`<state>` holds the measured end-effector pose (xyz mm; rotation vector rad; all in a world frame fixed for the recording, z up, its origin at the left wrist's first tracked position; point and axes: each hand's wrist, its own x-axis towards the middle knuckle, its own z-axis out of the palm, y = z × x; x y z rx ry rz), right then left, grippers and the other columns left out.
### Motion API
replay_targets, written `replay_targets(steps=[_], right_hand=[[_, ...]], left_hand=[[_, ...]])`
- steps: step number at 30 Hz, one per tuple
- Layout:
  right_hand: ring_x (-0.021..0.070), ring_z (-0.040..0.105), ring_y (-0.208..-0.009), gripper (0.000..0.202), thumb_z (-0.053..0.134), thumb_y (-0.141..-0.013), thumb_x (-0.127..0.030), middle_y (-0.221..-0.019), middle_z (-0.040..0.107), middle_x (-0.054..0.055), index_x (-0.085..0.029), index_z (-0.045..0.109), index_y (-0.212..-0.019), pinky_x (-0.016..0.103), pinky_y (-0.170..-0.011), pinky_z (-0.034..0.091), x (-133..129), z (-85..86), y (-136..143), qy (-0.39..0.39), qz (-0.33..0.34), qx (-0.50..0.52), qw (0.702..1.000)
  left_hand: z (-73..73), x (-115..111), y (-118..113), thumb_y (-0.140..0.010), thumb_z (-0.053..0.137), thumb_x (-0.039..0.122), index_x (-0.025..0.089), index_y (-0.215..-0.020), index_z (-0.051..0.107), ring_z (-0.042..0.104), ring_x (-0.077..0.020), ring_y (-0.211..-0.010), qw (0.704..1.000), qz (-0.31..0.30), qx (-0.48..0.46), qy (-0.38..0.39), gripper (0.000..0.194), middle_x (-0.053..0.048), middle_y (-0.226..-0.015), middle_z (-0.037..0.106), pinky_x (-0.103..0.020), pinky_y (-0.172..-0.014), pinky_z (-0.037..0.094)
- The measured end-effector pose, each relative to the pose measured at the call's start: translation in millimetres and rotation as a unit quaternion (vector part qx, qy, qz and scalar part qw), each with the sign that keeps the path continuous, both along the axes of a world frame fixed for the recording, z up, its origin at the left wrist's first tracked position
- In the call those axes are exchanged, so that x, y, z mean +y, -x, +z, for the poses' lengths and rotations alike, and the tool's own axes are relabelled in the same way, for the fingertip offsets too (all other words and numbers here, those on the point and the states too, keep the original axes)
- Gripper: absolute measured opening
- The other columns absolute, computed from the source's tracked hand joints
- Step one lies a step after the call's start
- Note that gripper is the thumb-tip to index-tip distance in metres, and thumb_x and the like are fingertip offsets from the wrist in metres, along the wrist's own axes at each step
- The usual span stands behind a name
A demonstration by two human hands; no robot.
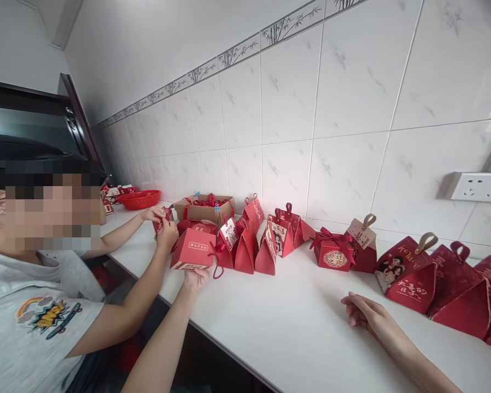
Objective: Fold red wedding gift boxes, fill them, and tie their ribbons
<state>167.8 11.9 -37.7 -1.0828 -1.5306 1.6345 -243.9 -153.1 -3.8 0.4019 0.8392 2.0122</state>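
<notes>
My left hand (197, 279) grips a red gift box (193, 246) from below, near the table's front edge. The box has a pale label framed on its face, and a red twisted cord (217, 261) hangs at its right side. Over the white table at the right is my right hand (364, 315), its fingers loosely curled and slightly apart, with nothing visible in them. Closest to that hand stand a red box with a ribbon bow (333, 250) and a red box with a cartoon couple (407, 275).
At the left, a co-worker's hands (166, 228) hold a small red box. Behind stand a cardboard carton (180, 210) with red contents and a red plastic basin (141, 201). Several peaked red boxes (244, 252) line the tiled wall, which has a power socket (480, 187).
</notes>
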Motion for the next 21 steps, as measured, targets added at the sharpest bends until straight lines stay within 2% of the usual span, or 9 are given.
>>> replay_targets(steps=[7, 13, 17, 21], right_hand=[[0.0158, 0.053, -0.057, 0.052, 0.065, -0.061, -0.065, -0.063, 0.055, 0.002, -0.015, 0.066, -0.071, 0.031, -0.062, 0.046, -1, 3.5, 1, -0.011, 0.002, -0.012, 1.0], [0.0168, 0.053, -0.057, 0.048, 0.065, -0.063, -0.062, -0.061, 0.056, 0.002, -0.015, 0.065, -0.072, 0.033, -0.064, 0.046, -2, 2.5, 0, -0.015, 0.007, -0.009, 1.0], [0.0156, 0.053, -0.058, 0.048, 0.062, -0.068, -0.063, -0.061, 0.055, 0.002, -0.015, 0.064, -0.073, 0.031, -0.064, 0.044, -3, 4.1, 1, -0.021, 0.008, -0.015, 1.0], [0.0141, 0.053, -0.054, 0.052, 0.06, -0.068, -0.066, -0.06, 0.054, 0.0, -0.014, 0.062, -0.072, 0.03, -0.06, 0.041, -3, 6.3, 5, -0.027, 0.006, -0.005, 1.0]], left_hand=[[0.0, -1, 9, -0.084, 0.039, 0.021, 0.031, -0.14, 0.025, 0.054, -0.0291, -0.115, 1.0, -0.01, -0.015, -0.003, 0.059, -0.01, -0.129, 0.052, -0.013, -0.04, 0.04], [0.0, 5, 17, -0.084, 0.036, 0.023, 0.029, -0.135, 0.035, 0.055, -0.0241, -0.114, 0.999, 0.028, -0.045, -0.008, 0.051, -0.01, -0.117, 0.059, -0.011, -0.037, 0.039], [14.0, 3, 34, -0.083, 0.039, 0.031, 0.03, -0.122, 0.048, 0.058, -0.0196, -0.11, 0.994, 0.083, -0.062, -0.018, 0.041, -0.007, -0.103, 0.064, -0.009, -0.038, 0.042], [33.4, -6, 58, -0.076, 0.047, 0.044, 0.03, -0.111, 0.052, 0.063, -0.0209, -0.1, 0.991, 0.112, -0.067, -0.001, 0.038, -0.004, -0.083, 0.065, -0.01, -0.038, 0.044]])
